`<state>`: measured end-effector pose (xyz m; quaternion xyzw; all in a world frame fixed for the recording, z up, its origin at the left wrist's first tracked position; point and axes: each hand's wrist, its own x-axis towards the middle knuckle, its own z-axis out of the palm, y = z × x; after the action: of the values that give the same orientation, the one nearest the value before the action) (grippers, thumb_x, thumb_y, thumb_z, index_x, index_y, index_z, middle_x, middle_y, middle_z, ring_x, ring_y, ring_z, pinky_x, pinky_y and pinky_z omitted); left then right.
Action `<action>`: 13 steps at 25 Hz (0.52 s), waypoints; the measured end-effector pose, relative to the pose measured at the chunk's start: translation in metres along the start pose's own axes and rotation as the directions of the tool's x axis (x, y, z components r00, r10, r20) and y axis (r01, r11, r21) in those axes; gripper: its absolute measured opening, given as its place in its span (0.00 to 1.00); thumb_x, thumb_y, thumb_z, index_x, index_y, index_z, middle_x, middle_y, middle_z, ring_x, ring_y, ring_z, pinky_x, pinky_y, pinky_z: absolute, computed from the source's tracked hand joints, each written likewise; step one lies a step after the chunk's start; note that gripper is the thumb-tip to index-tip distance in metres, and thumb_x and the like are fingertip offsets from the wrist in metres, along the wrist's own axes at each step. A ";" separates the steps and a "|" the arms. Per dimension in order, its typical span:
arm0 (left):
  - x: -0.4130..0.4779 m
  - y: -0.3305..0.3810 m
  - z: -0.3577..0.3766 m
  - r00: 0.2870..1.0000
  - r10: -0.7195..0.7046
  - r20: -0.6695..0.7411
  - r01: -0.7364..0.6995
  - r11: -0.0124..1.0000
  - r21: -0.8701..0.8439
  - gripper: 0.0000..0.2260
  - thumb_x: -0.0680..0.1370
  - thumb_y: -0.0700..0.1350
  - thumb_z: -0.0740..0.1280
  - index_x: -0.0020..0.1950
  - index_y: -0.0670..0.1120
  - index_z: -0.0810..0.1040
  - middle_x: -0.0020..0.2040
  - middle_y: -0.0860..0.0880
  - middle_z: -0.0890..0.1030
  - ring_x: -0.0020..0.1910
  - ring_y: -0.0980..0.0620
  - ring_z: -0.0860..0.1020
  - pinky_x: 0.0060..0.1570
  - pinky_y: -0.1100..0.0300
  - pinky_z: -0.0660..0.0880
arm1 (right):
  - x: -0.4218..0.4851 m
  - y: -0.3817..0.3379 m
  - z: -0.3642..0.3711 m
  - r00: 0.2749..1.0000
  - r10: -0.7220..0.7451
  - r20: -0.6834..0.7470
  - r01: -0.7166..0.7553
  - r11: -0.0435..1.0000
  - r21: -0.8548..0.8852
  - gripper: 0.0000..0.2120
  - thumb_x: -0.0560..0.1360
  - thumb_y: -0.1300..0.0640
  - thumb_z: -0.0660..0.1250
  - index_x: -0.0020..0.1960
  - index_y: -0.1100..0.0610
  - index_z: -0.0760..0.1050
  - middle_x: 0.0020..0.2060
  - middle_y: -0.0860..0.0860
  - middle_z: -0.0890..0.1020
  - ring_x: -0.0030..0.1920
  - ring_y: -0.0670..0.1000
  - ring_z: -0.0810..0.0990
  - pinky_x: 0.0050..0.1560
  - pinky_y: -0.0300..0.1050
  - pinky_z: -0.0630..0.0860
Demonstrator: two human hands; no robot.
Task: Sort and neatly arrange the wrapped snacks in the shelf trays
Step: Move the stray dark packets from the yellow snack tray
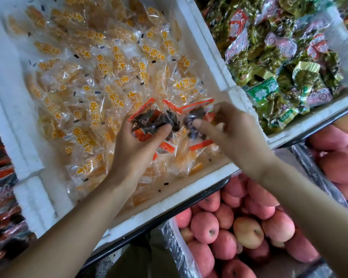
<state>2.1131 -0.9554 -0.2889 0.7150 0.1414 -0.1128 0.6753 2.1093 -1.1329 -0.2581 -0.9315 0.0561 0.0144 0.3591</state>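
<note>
Both hands are busy. I see my left hand [137, 149] curled round a bunch of red packs [149, 122] with dark fruit inside. My right hand [231, 135] pinches one more red pack [189, 117] just beside them. Hands and packs hang over a white tray [215, 63] full of yellow packs [100, 77]. The next tray [313, 118] on the right holds green packs [279, 57]. Apples [219, 227] lie below.
</note>
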 end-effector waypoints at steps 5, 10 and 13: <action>-0.021 -0.001 -0.033 0.994 0.028 -0.106 -0.027 1.000 0.009 0.13 0.71 0.44 0.73 0.51 0.54 0.74 0.40 0.57 0.83 0.38 0.63 0.82 0.32 0.71 0.74 | -0.018 -0.019 0.053 0.987 -0.013 0.162 -0.008 0.992 0.130 0.16 0.75 0.44 0.64 0.53 0.56 0.69 0.37 0.46 0.80 0.38 0.53 0.80 0.42 0.50 0.75; -0.048 -0.018 -0.099 0.972 0.085 -0.217 -0.084 0.996 0.013 0.17 0.65 0.45 0.73 0.50 0.54 0.73 0.39 0.60 0.84 0.37 0.61 0.82 0.33 0.71 0.75 | -0.046 -0.058 0.098 0.949 -0.094 0.301 0.048 0.987 0.157 0.23 0.70 0.35 0.58 0.52 0.53 0.69 0.32 0.44 0.76 0.34 0.48 0.77 0.36 0.42 0.71; -0.065 -0.026 -0.146 0.941 0.114 -0.318 -0.105 0.993 0.044 0.19 0.64 0.47 0.73 0.52 0.56 0.74 0.43 0.57 0.84 0.42 0.57 0.83 0.39 0.65 0.79 | -0.064 -0.093 0.129 0.930 -0.173 0.323 0.117 0.975 0.187 0.24 0.71 0.35 0.57 0.52 0.54 0.65 0.36 0.50 0.80 0.39 0.56 0.80 0.39 0.51 0.74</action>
<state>2.0390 -0.8115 -0.2814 0.7393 0.2076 0.0406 0.6393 2.0585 -0.9718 -0.2869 -0.8840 -0.0743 0.1423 0.4391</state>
